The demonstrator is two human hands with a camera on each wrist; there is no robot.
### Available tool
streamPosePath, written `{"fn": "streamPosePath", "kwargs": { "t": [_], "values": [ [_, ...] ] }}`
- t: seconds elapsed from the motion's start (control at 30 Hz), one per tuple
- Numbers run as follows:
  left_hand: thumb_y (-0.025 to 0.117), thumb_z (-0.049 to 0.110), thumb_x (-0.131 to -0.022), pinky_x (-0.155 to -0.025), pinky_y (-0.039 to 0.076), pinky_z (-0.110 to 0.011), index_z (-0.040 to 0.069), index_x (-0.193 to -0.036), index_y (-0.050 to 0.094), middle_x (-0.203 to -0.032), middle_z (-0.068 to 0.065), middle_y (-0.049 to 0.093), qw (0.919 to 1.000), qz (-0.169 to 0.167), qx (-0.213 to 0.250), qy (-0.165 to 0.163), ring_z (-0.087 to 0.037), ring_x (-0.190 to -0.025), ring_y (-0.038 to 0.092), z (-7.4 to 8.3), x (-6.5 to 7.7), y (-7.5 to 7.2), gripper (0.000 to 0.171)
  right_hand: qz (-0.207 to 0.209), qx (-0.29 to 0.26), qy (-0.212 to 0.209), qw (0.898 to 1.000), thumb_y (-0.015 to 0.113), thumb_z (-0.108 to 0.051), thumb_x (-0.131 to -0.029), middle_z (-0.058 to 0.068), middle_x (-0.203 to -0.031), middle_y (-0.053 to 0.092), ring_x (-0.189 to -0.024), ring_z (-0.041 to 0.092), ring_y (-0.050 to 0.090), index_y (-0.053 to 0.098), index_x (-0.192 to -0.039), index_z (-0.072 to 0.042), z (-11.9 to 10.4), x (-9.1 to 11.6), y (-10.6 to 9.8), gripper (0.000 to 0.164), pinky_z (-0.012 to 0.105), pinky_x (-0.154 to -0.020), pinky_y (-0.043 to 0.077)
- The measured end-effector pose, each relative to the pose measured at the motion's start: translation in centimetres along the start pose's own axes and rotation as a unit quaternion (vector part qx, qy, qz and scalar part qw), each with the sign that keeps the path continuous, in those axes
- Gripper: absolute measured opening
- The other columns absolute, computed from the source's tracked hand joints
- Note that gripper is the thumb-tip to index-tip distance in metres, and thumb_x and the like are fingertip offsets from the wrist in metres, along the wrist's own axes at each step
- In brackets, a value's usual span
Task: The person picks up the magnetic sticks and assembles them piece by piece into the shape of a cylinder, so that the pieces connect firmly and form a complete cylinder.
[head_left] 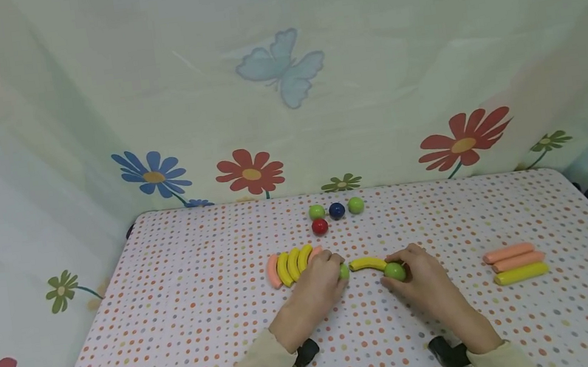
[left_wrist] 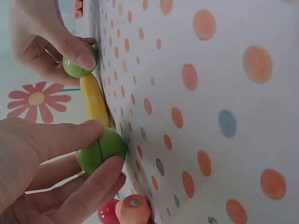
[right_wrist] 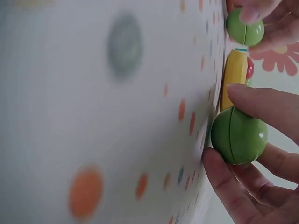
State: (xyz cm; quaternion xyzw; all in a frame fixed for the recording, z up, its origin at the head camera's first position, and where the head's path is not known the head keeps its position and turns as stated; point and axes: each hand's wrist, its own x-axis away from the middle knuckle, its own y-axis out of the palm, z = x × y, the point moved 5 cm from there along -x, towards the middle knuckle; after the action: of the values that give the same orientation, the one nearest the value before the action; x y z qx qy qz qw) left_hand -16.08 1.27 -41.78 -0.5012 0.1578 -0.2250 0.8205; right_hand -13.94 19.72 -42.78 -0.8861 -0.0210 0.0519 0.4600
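My left hand [head_left: 314,285] pinches a glossy green ball [left_wrist: 112,147] with a seam round it, between thumb and fingers, low over the dotted cloth. To its right, my right hand [head_left: 421,278] holds a second green ball [right_wrist: 247,135] in the same kind of grip. A curved yellow stick [head_left: 367,264] lies between the two balls, its right end close against the right-hand ball. Just left of my left hand is a row of curved sticks, several yellow [head_left: 284,270] and a pink one [head_left: 273,271] at the left end; my hand partly hides another pink one.
Toward the back are a red ball [head_left: 319,226], a dark blue ball [head_left: 337,210] and two more green balls [head_left: 355,205]. Two straight pink sticks [head_left: 509,252] and a straight yellow stick [head_left: 522,273] lie side by side at the right. A flowered curtain [head_left: 373,106] hangs behind the table.
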Motion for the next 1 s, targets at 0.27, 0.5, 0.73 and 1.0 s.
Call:
{"fn": "streamPosePath", "kwargs": {
  "t": [0.27, 0.5, 0.73, 1.0],
  "values": [
    [0.074, 0.009, -0.098, -0.065, 0.048, -0.014, -0.004, -0.107, 0.071, -0.092, -0.007, 0.060, 0.9997, 0.021, -0.009, 0.010, -0.009, -0.078, 0.052, 0.2, -0.1, 0.1, 0.017, 0.017, -0.004, -0.040, 0.999, 0.090, -0.007, -0.081, 0.011, -0.094, 0.060, -0.074, 0.015, 0.051, 0.073, -0.109, 0.009, -0.6, 0.0, 0.1, 0.037, 0.025, -0.061, 0.046],
    [0.076, 0.010, -0.097, -0.067, 0.049, -0.013, -0.005, -0.113, 0.071, -0.097, -0.009, 0.063, 0.9999, 0.015, -0.003, 0.005, -0.009, -0.080, 0.054, 0.1, -0.1, 0.2, 0.022, 0.003, 0.004, -0.043, 0.999, 0.088, -0.009, -0.084, 0.010, -0.096, 0.060, -0.075, 0.014, 0.050, 0.072, -0.110, 0.009, -0.9, -0.1, 0.1, 0.036, 0.025, -0.061, 0.045],
    [0.075, 0.007, -0.097, -0.070, 0.050, -0.014, -0.005, -0.118, 0.071, -0.102, -0.009, 0.064, 0.9994, 0.012, 0.033, 0.004, -0.008, -0.083, 0.052, -0.2, 0.0, 0.2, 0.024, -0.051, 0.007, -0.047, 0.998, 0.079, -0.012, -0.094, 0.005, -0.092, 0.063, -0.073, 0.011, 0.053, 0.074, -0.109, 0.004, -1.6, -0.7, 0.2, 0.023, 0.026, -0.061, 0.047],
    [0.072, 0.007, -0.100, -0.078, 0.049, -0.015, -0.002, -0.123, 0.070, -0.108, -0.007, 0.064, 0.9983, 0.005, 0.054, 0.021, -0.008, -0.089, 0.051, -0.3, 0.3, 0.2, 0.026, -0.116, -0.013, -0.031, 0.993, 0.078, -0.010, -0.094, 0.004, -0.094, 0.062, -0.075, 0.012, 0.056, 0.073, -0.111, 0.003, -2.3, -1.3, 0.9, 0.022, 0.027, -0.062, 0.049]
  ]
}}
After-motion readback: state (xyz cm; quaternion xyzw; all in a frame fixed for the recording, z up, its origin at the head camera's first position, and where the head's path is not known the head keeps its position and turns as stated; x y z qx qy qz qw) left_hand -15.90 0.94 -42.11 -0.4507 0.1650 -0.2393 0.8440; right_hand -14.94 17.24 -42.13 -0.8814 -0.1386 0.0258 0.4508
